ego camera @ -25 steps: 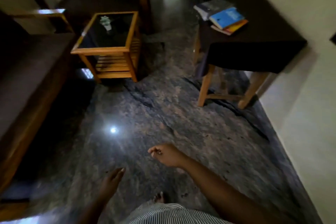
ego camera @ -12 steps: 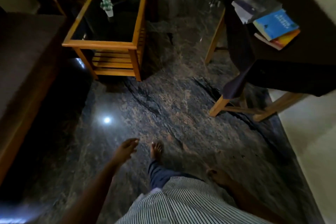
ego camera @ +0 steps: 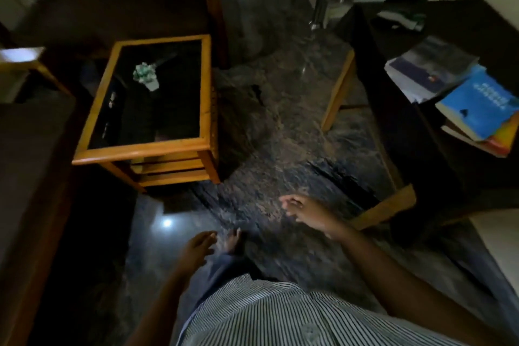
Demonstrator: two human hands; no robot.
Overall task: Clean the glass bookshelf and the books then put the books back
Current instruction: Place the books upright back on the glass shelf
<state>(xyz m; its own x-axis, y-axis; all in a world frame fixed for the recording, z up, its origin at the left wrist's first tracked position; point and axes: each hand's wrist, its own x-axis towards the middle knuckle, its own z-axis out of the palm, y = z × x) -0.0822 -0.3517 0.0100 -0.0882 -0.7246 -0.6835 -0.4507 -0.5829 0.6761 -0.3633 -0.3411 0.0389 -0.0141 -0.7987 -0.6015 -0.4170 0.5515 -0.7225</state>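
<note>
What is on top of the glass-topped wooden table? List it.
A small potted plant stands on the glass-topped table, toward its far left. Pale specks near the left edge are too dim to identify. The shelves beneath are mostly hidden by the dark glass.

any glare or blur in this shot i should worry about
Head view: dim overall, the left side nearly black; a small white glare spot on the polished dark stone floor; the right hand is motion-smeared; wide-angle bending stretches the blue paperback book at the edge.
</note>
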